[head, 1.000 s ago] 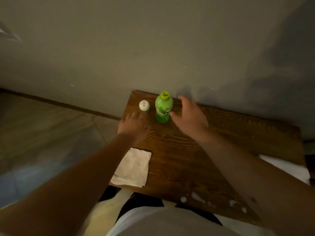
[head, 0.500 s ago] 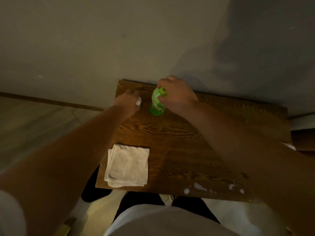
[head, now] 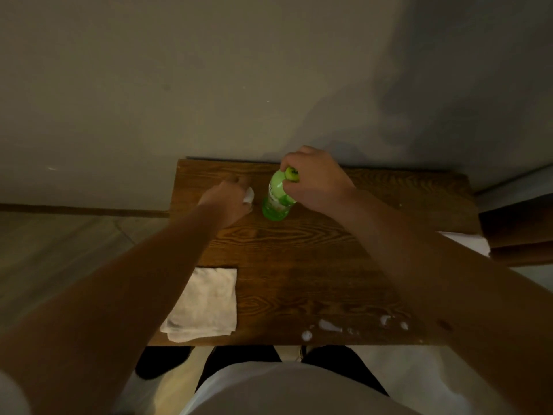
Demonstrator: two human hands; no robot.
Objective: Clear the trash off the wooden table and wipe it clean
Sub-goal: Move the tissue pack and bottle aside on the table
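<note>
Head camera, looking steeply down over a wooden table [head: 314, 265].

One wide-angle view, worn on the person's head, faces forward and down toward the wall [head: 209, 85] at 12 o'clock. The table fills the centre, close below; the person's torso sits at 6 o'clock, both forearms entering from 7 and 4 o'clock. No second view shares the scene.

I see a green bottle [head: 276, 199] upright at the counter's [head: 314, 265] far edge, a folded white cloth [head: 206, 304] near-left.
</note>
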